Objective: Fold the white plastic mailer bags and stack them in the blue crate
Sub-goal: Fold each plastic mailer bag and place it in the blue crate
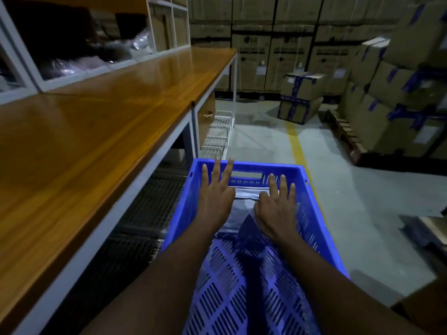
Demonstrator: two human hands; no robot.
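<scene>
Both hands, left (216, 198) and right (276, 212), press flat with straight fingers on folded mailer bags (251, 193) in blue crate (321, 228); light, limp, slippery, best pinched at edges.

A wooden surface (96, 122) is stretching toward eleven o'clock; taped cardboard boxes (399, 93) are sitting stacked at two o'clock, a yellow floor line (296, 141) running between them.
</scene>
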